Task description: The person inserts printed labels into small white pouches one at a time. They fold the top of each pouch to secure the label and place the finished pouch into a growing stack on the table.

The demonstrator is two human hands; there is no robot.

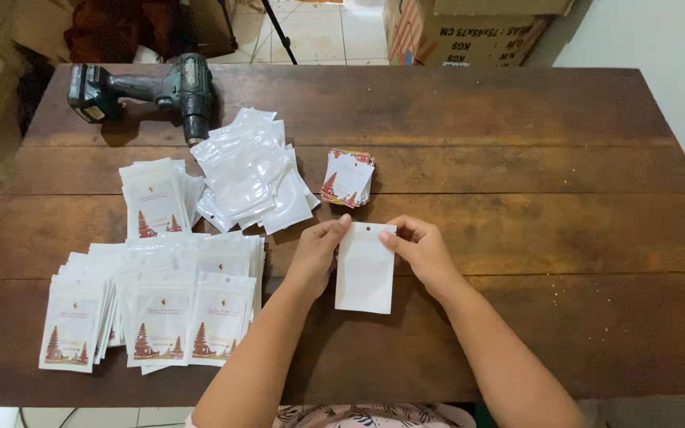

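A small white plastic pouch (365, 273) with a hang hole at its top is held over the wooden table (517, 158). My left hand (316, 252) pinches its top left corner and my right hand (419, 250) pinches its top right corner. Just beyond the pouch lies a short stack of printed cards (348, 178) with a red temple picture. Left of the cards sits a loose heap of empty clear-white pouches (251, 170).
Rows of filled pouches (156, 305) showing the card design cover the near left of the table, with a smaller pile (152, 198) behind them. A dark cordless drill (148, 91) lies at the far left. Cardboard boxes (469, 28) stand beyond the table.
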